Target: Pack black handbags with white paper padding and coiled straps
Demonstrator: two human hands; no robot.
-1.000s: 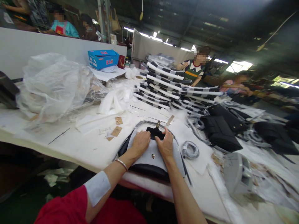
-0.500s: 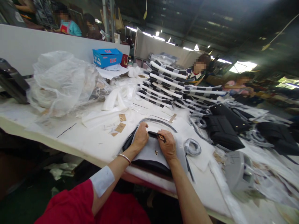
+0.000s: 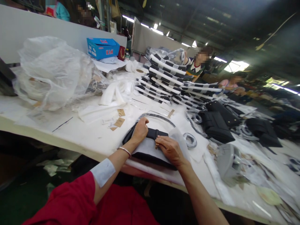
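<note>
At right hand (image 3: 172, 151), clasp (image 3: 157, 145) (metallic)

right hand (image 3: 172, 150): back upward, fingers drawn together and pointing leftward, tips pinched at the grip.
left hand (image 3: 140, 129): curled, thumb uppermost, just left of the grip and slightly farther from the body.
right wrist (image 3: 184, 165): right of the grip, nearer the body.
left wrist (image 3: 126, 151): left of the grip, roughly straight.
forearms (image 3: 200, 190): both reach forward, converging toward the grip.
</note>
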